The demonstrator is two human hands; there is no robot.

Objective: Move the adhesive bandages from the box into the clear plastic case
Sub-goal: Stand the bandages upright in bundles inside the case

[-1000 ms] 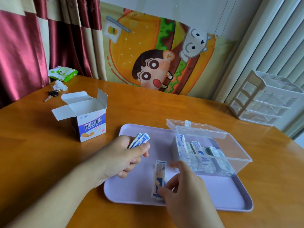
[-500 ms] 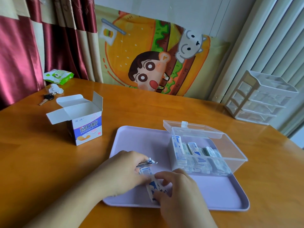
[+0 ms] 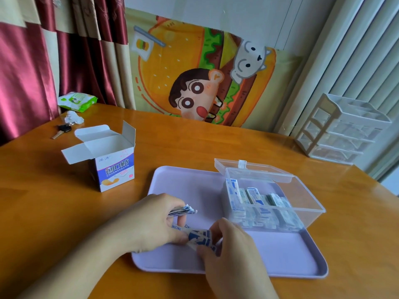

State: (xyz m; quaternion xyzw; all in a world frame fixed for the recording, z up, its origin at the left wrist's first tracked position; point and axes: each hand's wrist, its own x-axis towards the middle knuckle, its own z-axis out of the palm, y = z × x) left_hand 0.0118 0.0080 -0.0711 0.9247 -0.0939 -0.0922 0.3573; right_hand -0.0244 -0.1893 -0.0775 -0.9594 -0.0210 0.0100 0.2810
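**Operator:** Report hand status.

**Inspector:** The left hand (image 3: 151, 221) pinches a small stack of bandages (image 3: 183, 211) between thumb and fingers, with the stack's ends pointing right, toward the case. The right hand (image 3: 228, 244) has its fingers curled over several loose bandages (image 3: 199, 236) low over the tray (image 3: 280, 260). The left fingertips touch the same bundle, so both hands are on it.

**Operator:** Orientation of that bundle?

**Inspector:** Its long axis runs roughly left to right, slightly down toward the right hand. It is not squared up; the wrappers fan apart.

**Operator:** Location of the destination?

**Inspector:** The clear plastic case (image 3: 298, 203) stands on the tray's far right portion, lid (image 3: 252, 169) open and hinged back. It lies to the right of and beyond both hands. The right hand is nearer. Bandages already inside stand on edge at the case's left end.

**Operator:** And the source?

**Inspector:** The box (image 3: 112, 169) stands on the table (image 3: 43, 212), flaps open, left of the tray and well apart from both hands. Its contents are not visible.

**Operator:** Requirement for the coming move?

**Inspector:** Judged: align the bundle, turn it upright, then carry it right and away into the case.
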